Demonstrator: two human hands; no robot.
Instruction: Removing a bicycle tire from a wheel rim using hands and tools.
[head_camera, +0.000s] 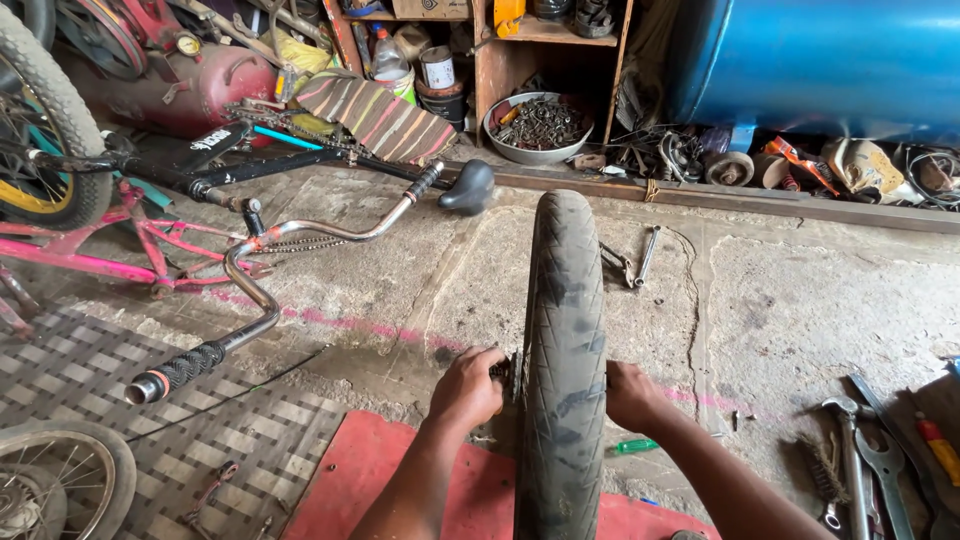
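Observation:
A black bicycle tyre stands upright in front of me, seen edge-on, running from the concrete floor up toward the camera. My left hand is closed around the hub end with its small sprocket on the tyre's left side. On the opposite side, my right hand grips the axle end, partly hidden by the tyre. A red mat lies under my arms.
A pink bicycle frame with chrome handlebars lies to the left. Wrenches lie beyond the tyre; more spanners and a hammer sit at the right. A bowl of metal parts, a blue drum and another wheel are around.

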